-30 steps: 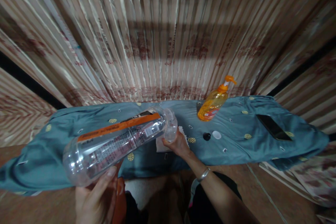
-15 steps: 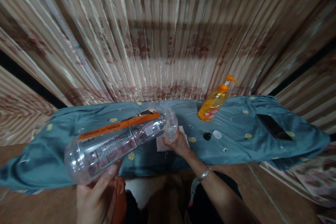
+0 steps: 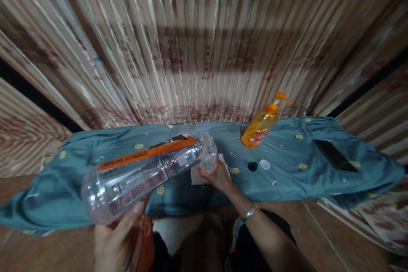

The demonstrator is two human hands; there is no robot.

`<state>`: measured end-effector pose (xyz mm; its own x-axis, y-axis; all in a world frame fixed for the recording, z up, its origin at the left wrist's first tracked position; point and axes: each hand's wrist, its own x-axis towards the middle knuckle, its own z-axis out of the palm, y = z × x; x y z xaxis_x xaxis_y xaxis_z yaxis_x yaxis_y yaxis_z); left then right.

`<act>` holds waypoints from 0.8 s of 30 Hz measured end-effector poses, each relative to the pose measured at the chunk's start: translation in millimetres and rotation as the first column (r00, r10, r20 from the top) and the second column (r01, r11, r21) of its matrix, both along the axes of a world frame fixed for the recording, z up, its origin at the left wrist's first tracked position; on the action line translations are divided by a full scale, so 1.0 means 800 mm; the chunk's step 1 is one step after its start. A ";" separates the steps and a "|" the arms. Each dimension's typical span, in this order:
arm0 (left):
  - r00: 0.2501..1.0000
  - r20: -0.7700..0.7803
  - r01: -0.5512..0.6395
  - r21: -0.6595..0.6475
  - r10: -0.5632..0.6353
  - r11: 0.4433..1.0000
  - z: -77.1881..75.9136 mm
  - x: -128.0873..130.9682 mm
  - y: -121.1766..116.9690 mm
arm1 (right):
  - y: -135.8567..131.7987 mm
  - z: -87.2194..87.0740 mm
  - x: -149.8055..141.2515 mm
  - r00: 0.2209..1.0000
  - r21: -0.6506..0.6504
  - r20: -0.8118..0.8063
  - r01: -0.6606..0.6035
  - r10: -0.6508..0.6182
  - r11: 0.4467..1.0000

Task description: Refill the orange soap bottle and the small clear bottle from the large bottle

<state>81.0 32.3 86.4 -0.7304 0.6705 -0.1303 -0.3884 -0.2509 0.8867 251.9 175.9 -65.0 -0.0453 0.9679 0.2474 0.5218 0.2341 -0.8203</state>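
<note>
A large clear plastic bottle point(image 3: 143, 174) with an orange and grey label lies tilted in the air, its neck toward the right. Its lower side rests in my left hand point(image 3: 123, 231), with the thumb along the near side and the other fingers mostly hidden beneath. My right hand point(image 3: 218, 175) is closed around a small clear bottle point(image 3: 209, 158), held right at the big bottle's neck. The exact contact between the two openings is hard to make out. Under my right hand a white cloth point(image 3: 198, 177) lies on the blue tablecloth point(image 3: 178, 202).
An orange pump bottle point(image 3: 259, 127) stands at the back. Right of my hand lie a small black cap point(image 3: 253, 166) and a white round lid point(image 3: 264, 164). Farther right is a dark phone point(image 3: 336, 156). A striped curtain point(image 3: 204, 51) hangs behind the table.
Both hands and both bottles keep nearly the same pose. The whole view has shifted very slightly.
</note>
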 end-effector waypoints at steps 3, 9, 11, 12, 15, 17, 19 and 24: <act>1.000 -0.015 0.005 0.042 -0.004 0.999 -0.007 -0.006 0.000 | 0.000 0.000 0.001 1.000 -0.008 -0.021 -0.011 0.010 1.000; 0.994 -0.089 0.067 0.072 -0.060 0.995 -0.019 -0.017 -0.001 | 0.000 -0.002 0.002 0.999 -0.013 -0.035 -0.017 0.016 1.000; 0.997 -0.065 0.051 0.073 -0.046 0.996 -0.017 -0.016 -0.001 | 0.000 -0.003 0.002 1.000 -0.005 -0.029 -0.005 0.005 1.000; 0.998 -0.055 0.046 0.074 -0.042 0.996 -0.015 -0.015 -0.001 | 0.001 -0.004 0.002 1.000 -0.002 -0.026 0.000 0.000 1.000; 0.998 -0.053 0.049 0.069 -0.045 0.996 -0.011 -0.012 -0.002 | 0.001 -0.004 0.002 1.000 -0.004 -0.024 -0.004 0.003 1.000; 0.996 -0.071 0.064 0.062 -0.060 0.996 -0.011 -0.012 -0.003 | 0.001 -0.004 0.001 1.000 -0.006 -0.026 -0.009 0.008 1.000; 0.994 -0.087 0.076 0.052 -0.071 0.996 -0.013 -0.013 -0.004 | 0.001 -0.005 0.001 1.000 0.009 -0.030 -0.008 0.008 1.000; 0.996 -0.076 0.051 0.066 -0.046 0.997 -0.014 -0.010 -0.001 | 0.002 -0.008 0.000 0.999 0.023 -0.033 -0.003 0.004 1.000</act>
<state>73.0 31.7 75.1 -0.7026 0.7109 -0.0303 -0.3357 -0.2936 0.8950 252.3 177.7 -71.5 -0.0404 0.9619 0.2706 0.4936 0.2546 -0.8316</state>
